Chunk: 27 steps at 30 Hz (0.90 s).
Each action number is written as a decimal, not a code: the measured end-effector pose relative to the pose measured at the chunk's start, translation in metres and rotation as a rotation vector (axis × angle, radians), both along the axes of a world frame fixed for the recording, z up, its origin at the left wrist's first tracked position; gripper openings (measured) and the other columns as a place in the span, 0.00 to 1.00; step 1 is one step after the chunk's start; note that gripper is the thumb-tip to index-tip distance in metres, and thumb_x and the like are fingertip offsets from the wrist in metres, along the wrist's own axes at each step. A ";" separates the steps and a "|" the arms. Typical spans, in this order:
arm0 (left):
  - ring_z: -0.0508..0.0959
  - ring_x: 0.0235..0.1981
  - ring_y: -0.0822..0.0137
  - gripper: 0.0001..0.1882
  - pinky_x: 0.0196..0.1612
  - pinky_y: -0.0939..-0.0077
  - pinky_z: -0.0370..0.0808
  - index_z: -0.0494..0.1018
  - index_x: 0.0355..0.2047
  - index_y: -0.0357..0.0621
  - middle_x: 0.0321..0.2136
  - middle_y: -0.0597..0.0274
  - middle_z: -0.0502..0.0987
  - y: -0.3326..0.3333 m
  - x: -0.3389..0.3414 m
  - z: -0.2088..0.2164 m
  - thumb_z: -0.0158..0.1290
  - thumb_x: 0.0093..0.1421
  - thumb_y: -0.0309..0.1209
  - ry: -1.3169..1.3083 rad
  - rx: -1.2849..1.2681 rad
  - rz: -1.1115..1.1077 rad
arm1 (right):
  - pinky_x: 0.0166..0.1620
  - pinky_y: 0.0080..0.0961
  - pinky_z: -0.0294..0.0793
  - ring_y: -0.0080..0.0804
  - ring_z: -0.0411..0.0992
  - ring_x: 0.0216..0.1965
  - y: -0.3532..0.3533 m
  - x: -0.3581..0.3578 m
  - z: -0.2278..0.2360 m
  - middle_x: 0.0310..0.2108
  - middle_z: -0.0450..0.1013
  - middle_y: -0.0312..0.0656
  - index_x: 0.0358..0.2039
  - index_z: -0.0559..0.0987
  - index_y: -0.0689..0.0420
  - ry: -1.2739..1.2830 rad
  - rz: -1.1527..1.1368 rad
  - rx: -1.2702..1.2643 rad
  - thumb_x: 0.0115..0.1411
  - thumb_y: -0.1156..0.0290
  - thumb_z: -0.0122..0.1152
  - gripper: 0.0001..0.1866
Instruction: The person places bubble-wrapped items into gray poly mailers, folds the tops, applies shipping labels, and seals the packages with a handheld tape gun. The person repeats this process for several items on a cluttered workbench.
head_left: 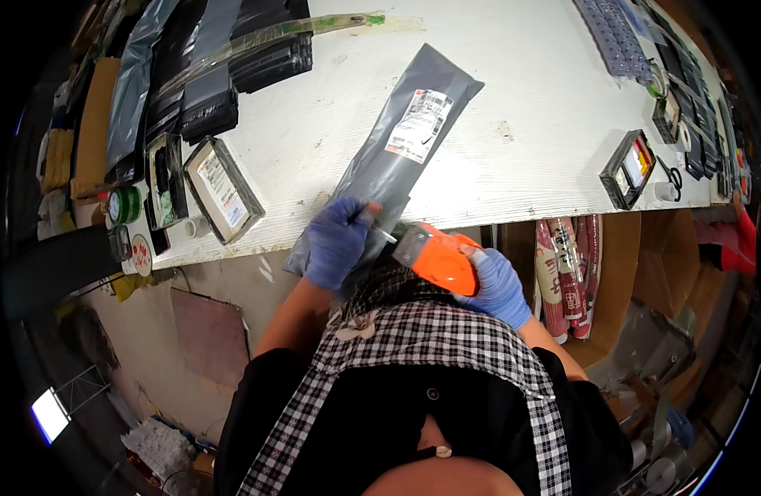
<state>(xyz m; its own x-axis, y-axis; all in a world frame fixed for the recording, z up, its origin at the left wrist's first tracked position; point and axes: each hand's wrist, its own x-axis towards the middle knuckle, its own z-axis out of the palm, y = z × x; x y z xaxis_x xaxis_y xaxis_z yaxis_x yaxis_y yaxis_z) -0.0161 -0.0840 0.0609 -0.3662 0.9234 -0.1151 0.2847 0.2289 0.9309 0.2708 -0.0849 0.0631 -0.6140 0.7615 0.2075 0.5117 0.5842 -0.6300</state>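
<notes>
The right hand's (499, 286) grip holds one orange tool (440, 259); the left hand (337, 240) covers one gray bag (372, 165), its grip unclear.

A white table (521, 178) with a streaked, grain-like top fills the upper part of the view, scuffed with brownish marks and worn dark along its near edge. Below the table's near left side shows a stained beige-grey floor (273, 306), with a squarish reddish-brown panel (207, 335) against it. Brown cardboard (616, 285) stands beneath the table's right part. Well off the table's near left corner, a bright white rectangle (50, 416), window or lamp unclear, glows beside a thin metal frame (83, 392).
</notes>
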 end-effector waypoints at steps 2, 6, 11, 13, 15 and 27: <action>0.75 0.26 0.77 0.06 0.30 0.84 0.72 0.81 0.30 0.42 0.21 0.66 0.79 0.003 -0.015 -0.051 0.56 0.63 0.26 0.001 0.320 0.192 | 0.42 0.40 0.75 0.49 0.74 0.37 -0.010 0.014 -0.013 0.37 0.73 0.48 0.56 0.68 0.54 -0.148 -0.066 -0.038 0.39 0.69 0.75 0.41; 0.79 0.36 0.58 0.10 0.42 0.62 0.76 0.81 0.28 0.41 0.35 0.49 0.80 0.027 -0.062 -0.042 0.61 0.56 0.35 0.666 -0.174 -0.227 | 0.42 0.40 0.75 0.49 0.73 0.37 -0.020 0.026 -0.038 0.38 0.73 0.49 0.57 0.67 0.56 -0.156 -0.110 -0.108 0.40 0.71 0.74 0.41; 0.68 0.54 0.42 0.44 0.54 0.52 0.68 0.58 0.62 0.34 0.54 0.40 0.68 0.016 -0.043 -0.033 0.65 0.50 0.38 1.029 0.070 0.008 | 0.43 0.40 0.75 0.49 0.73 0.38 -0.014 0.013 -0.049 0.38 0.73 0.49 0.56 0.68 0.58 -0.136 -0.134 -0.069 0.41 0.71 0.73 0.39; 0.70 0.52 0.44 0.44 0.53 0.53 0.70 0.59 0.62 0.34 0.50 0.41 0.69 -0.004 -0.012 -0.009 0.66 0.48 0.38 0.922 -0.105 -0.234 | 0.43 0.40 0.75 0.49 0.73 0.38 -0.019 0.015 -0.054 0.39 0.73 0.49 0.56 0.68 0.58 -0.128 -0.146 -0.077 0.42 0.70 0.74 0.39; 0.72 0.50 0.47 0.44 0.51 0.56 0.72 0.60 0.61 0.34 0.49 0.43 0.71 -0.011 -0.001 -0.002 0.66 0.47 0.39 0.768 -0.333 -0.353 | 0.43 0.40 0.75 0.49 0.73 0.39 -0.018 0.011 -0.055 0.40 0.73 0.49 0.55 0.68 0.58 -0.123 -0.151 -0.113 0.42 0.69 0.74 0.39; 0.70 0.58 0.62 0.30 0.61 0.67 0.68 0.63 0.62 0.36 0.54 0.51 0.73 -0.081 -0.041 -0.094 0.51 0.65 0.41 -1.489 -0.700 -0.042 | 0.40 0.39 0.77 0.48 0.75 0.39 0.005 -0.046 -0.033 0.38 0.74 0.52 0.54 0.68 0.57 -0.002 0.051 -0.273 0.50 0.61 0.71 0.34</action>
